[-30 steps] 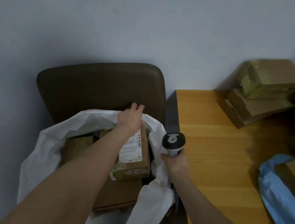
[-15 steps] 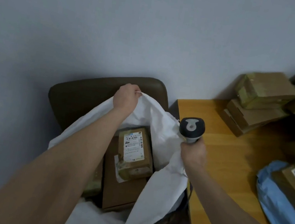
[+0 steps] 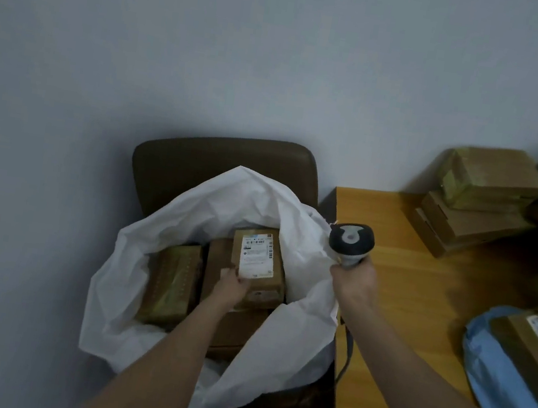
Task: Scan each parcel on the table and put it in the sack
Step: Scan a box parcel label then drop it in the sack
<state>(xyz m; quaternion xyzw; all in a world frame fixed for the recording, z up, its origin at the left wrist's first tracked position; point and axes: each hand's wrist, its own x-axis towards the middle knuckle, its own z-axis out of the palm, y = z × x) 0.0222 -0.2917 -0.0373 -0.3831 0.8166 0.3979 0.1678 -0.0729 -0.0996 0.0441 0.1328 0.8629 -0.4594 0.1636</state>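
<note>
From the head camera, a white sack (image 3: 198, 204) stands open on a brown chair (image 3: 226, 156) against the wall, just left of a wooden worktop (image 3: 420, 294). Three parcels lie in the sack. A labelled parcel (image 3: 260, 265) sits on top at the far right, label up, resting on a larger plain box (image 3: 220, 256). A taped parcel (image 3: 173, 283) lies beside them on the left.

The left hand (image 3: 231, 288) reaches down into the sack, back towards the camera, with its fingers bent onto the near left corner of the labelled parcel. Whether they pinch it or only rest on it cannot be told.

The right hand (image 3: 355, 281) is clenched round the handle of a scanner (image 3: 352, 239), whose dark head stands upright above the fist at the worktop's left edge. The sack's right rim is bunched against this hand. A grey cable (image 3: 349, 346) hangs below it along the worktop's edge.

On the worktop, at the far right by the wall, a stack of parcels (image 3: 491, 186) waits, a taped one on top of flatter boxes. Nearer, at the right edge, a blue mailer (image 3: 506, 375) lies with a labelled box (image 3: 530, 348) on it.
</note>
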